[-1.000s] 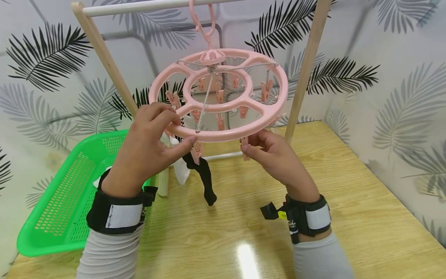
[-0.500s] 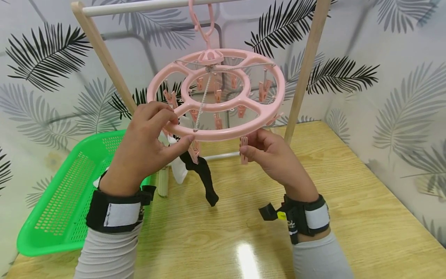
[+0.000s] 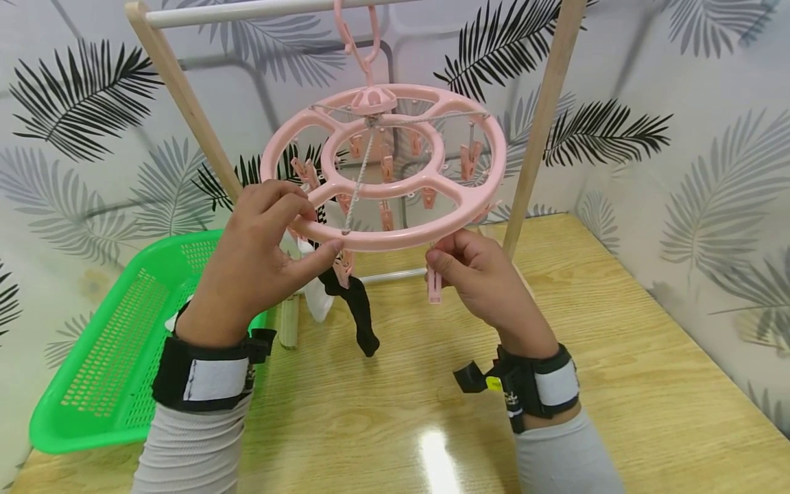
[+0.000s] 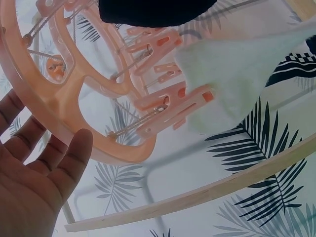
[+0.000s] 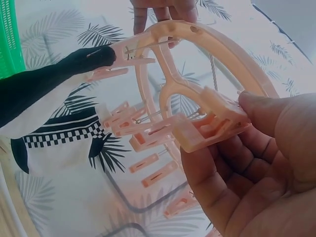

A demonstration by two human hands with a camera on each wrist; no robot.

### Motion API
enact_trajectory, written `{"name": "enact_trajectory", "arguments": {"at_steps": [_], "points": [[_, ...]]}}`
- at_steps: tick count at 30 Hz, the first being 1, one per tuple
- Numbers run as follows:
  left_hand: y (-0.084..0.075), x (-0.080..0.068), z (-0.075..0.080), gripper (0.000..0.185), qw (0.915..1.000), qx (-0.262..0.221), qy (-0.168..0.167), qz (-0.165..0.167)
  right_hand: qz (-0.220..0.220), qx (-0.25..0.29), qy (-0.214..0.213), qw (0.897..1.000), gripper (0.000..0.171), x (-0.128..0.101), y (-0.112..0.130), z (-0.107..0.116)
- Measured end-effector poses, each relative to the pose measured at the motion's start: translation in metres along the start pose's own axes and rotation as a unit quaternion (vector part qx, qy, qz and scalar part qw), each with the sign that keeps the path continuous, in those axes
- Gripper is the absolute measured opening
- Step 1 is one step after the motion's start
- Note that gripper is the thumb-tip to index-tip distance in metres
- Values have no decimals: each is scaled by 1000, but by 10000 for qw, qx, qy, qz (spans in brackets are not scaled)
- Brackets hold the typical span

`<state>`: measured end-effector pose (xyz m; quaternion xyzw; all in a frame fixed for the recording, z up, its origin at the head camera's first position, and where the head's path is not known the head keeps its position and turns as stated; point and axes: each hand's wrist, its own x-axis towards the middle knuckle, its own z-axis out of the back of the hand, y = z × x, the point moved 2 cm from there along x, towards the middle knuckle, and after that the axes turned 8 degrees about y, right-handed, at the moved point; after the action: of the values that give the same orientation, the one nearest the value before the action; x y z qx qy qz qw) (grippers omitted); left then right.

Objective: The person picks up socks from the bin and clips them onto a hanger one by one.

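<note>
Wooden tabletop (image 3: 345, 418) below, our left hand (image 3: 256, 257) grips the pink hanger (image 3: 395, 190) between thumb and fingers, our right hand (image 3: 484, 281) pinching a peg (image 3: 435, 289).

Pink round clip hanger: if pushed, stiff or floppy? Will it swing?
Likely to swing or tip: the pink round clip hanger hangs by one hook from the white rail. The ring itself is probably stiff; its rim shows no visible bend in the left hand's grip. The clips may dangle, being hung on thin links.
</note>
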<state>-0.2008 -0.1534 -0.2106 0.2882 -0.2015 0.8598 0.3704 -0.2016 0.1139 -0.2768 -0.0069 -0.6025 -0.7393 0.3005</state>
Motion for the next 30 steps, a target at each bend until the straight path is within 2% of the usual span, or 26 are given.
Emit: {"name": "enact_trajectory", "arguments": {"at_steps": [15, 19, 23, 26, 30], "points": [[0, -5, -3, 36, 9997, 80, -222, 84, -136, -72, -22, 9999, 14, 1, -2, 0], [1, -7, -1, 37, 9987, -53, -465, 198, -158, -77, -58, 9998, 14, 1, -3, 1], [3, -11, 0, 31, 9959, -79, -845, 310, -187, -58, -51, 9998, 15, 0, -4, 1], [8, -15, 2, 27, 9919, -201, -1139, 522, -202, -40, -36, 9998, 15, 0, -4, 1], [27, -24, 6, 21, 9893, -27, -1198, 836, -182, -23, -16, 9998, 14, 0, -3, 2]]}}
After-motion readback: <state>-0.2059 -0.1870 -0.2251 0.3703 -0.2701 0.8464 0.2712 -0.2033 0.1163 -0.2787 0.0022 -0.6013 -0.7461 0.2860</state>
